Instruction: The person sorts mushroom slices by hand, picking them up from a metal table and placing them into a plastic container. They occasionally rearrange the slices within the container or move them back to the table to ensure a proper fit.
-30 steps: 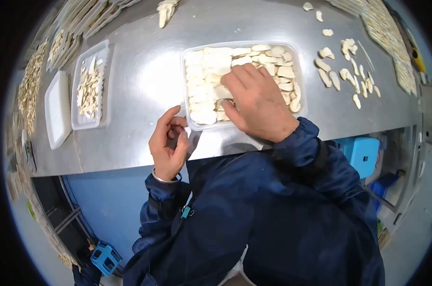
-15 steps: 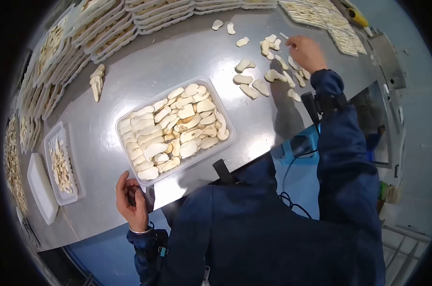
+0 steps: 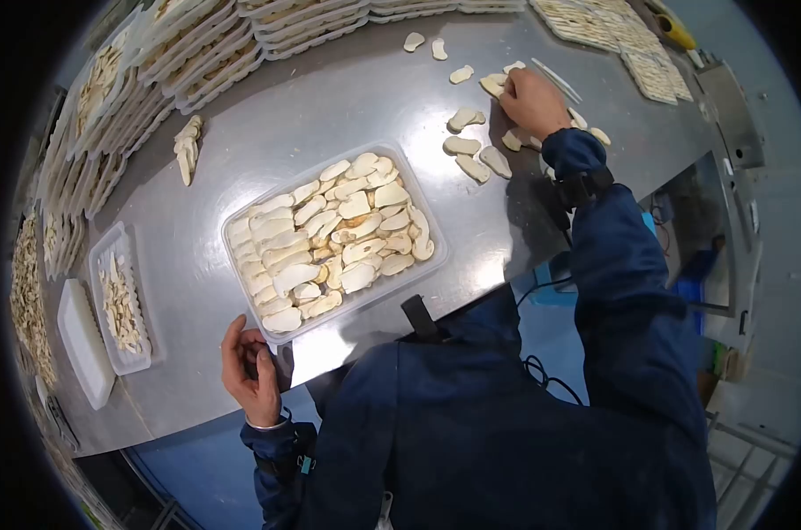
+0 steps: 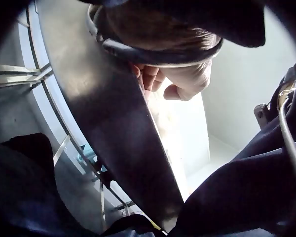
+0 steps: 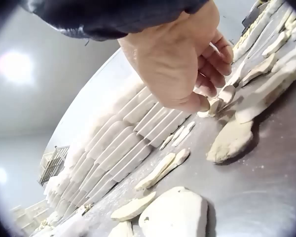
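A clear plastic tray [image 3: 436, 252] in the middle of the steel table holds overlapping rows of pale mushroom slices [image 3: 356, 205], a few browned. My left hand [image 3: 252, 371] rests at the table's front edge beside the tray's near left corner, its fingers loosely bent and holding nothing; in the left wrist view the bracelet and wrist hide much of it. To the right of the tray, my right hand [image 3: 537, 104] is down among loose mushroom slices [image 3: 462, 146]. In the right wrist view its fingers curl and its thumb tip pinches a small mushroom slice [image 5: 214, 106].
Stacked slice-filled trays [image 3: 215, 62] line the back and left. A small tray [image 3: 144, 353] of scraps and a white foam tray [image 3: 83, 344] stand at left. A mushroom piece [image 3: 187, 150] lies behind. A thin white stick [image 3: 557, 81] is beyond my right hand.
My right hand left the tray for the loose slices on the right, then shifted slightly left among them. My left hand stays by the tray corner. The head view turned right.
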The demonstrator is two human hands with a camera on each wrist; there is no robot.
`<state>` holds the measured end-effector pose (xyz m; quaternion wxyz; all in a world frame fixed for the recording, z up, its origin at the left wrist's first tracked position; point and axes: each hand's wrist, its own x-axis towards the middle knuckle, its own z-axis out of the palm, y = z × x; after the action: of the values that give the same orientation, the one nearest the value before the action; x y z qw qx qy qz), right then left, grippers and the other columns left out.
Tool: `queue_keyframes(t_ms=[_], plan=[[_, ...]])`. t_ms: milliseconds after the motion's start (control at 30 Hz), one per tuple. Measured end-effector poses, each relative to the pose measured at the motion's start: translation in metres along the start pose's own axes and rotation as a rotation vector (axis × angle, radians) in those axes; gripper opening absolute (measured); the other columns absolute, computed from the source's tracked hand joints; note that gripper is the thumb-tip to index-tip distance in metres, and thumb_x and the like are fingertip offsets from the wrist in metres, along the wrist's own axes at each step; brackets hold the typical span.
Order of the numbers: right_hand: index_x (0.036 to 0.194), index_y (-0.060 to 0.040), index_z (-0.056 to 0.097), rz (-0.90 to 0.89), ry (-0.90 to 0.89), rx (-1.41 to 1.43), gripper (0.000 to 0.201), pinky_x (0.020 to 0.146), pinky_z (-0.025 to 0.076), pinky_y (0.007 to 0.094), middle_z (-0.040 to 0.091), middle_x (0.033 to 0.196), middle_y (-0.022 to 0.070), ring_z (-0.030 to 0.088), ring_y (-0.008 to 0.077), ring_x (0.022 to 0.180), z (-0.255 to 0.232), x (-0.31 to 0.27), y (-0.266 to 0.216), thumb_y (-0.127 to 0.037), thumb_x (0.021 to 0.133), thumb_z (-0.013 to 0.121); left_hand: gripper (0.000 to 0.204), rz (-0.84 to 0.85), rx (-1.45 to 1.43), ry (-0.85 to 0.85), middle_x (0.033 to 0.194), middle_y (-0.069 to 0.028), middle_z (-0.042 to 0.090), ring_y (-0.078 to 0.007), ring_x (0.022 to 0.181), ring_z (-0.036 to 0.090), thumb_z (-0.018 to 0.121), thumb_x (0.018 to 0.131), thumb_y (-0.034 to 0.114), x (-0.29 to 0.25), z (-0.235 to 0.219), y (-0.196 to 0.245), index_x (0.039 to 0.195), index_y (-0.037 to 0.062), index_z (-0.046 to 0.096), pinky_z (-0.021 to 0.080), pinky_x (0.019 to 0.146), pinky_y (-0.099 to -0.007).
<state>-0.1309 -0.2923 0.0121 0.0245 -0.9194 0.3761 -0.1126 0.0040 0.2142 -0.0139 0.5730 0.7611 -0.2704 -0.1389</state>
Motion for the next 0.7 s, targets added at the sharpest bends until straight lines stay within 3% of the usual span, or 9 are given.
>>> queue_keyframes(t_ms=[133, 333, 700], plan=[[0.091, -0.0013, 0.064, 0.096, 0.042, 0.118, 0.024, 0.082, 0.048, 0.0452, 0.064, 0.100, 0.0190, 0.061, 0.0376, 0.093, -0.007, -0.013, -0.006, -0.022, 0.080, 0.060, 0.044, 0.007, -0.006, -0.001, 0.094, -0.0054, 0.058, -0.0057, 0.073, 0.045, 0.053, 0.087, 0.002, 0.001, 0.001, 0.000, 0.132, -0.0031, 0.049, 0.037, 0.065, -0.0185], [0.097, -0.0029, 0.064, -0.005, 0.009, -0.029, 0.025, 0.083, 0.048, 0.0449, 0.063, 0.101, 0.0183, 0.060, 0.0382, 0.095, -0.006, -0.006, -0.008, -0.021, 0.080, 0.060, 0.045, 0.016, 0.007, -0.009, 0.094, -0.0057, 0.058, -0.0056, 0.073, 0.045, 0.052, 0.087, 0.001, 0.001, 0.000, 0.002, 0.132, -0.0030, 0.049, 0.038, 0.066, -0.0183], [0.094, -0.0011, 0.063, -0.055, 0.031, 0.029, 0.020, 0.083, 0.048, 0.0462, 0.062, 0.100, 0.0179, 0.059, 0.0378, 0.096, 0.001, -0.014, -0.009, -0.014, 0.081, 0.056, 0.045, -0.003, -0.020, -0.007, 0.094, -0.0060, 0.059, -0.0058, 0.073, 0.046, 0.052, 0.087, 0.000, 0.001, -0.001, 0.000, 0.131, -0.0029, 0.049, 0.038, 0.067, -0.0185]])
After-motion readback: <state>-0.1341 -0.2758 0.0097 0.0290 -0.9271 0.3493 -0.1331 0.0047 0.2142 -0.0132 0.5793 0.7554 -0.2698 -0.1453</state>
